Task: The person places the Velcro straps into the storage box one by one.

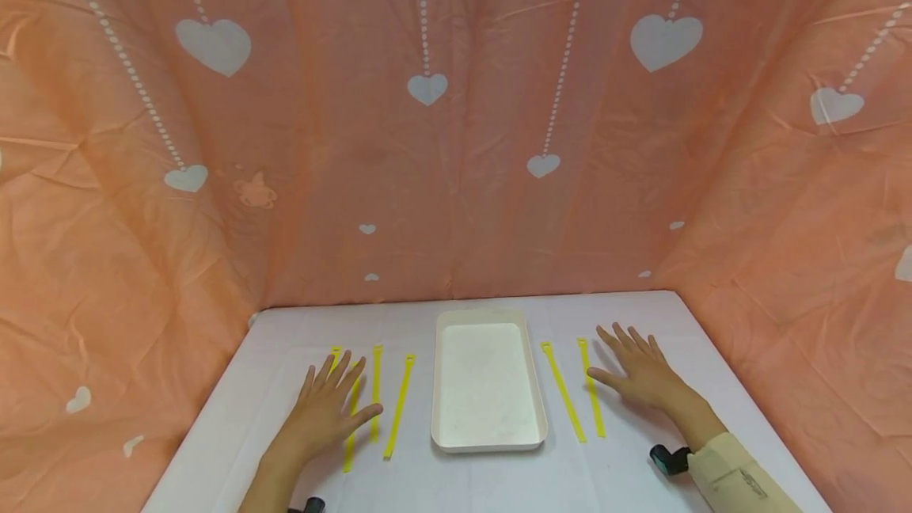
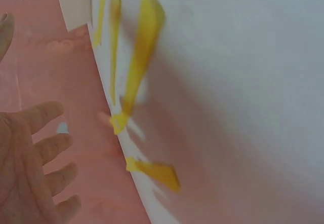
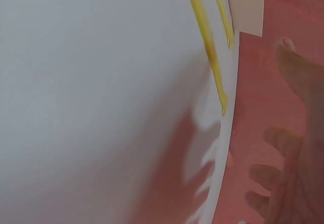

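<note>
My left hand (image 1: 321, 412) is spread with straight fingers over the left part of the table, holding nothing. Under and beside it lie several thin yellow straps (image 1: 400, 410), each with a slotted head at the far end; the hand partly hides some. On the right, two more yellow straps (image 1: 564, 393) lie side by side. My right hand (image 1: 641, 374), fingers apart, hovers by the outer one, its thumb near that strap. A shallow white rectangular tray (image 1: 488, 386) stands between the two groups, with nothing in it. Both wrist views show an empty palm, the left (image 2: 20, 168) and the right (image 3: 298, 178).
A white cloth covers the table (image 1: 499, 485). Orange-pink curtains (image 1: 470, 204) with white hearts enclose its back and both sides. A black device (image 1: 668, 460) sits at the right wrist, beside a beige sleeve (image 1: 741, 477).
</note>
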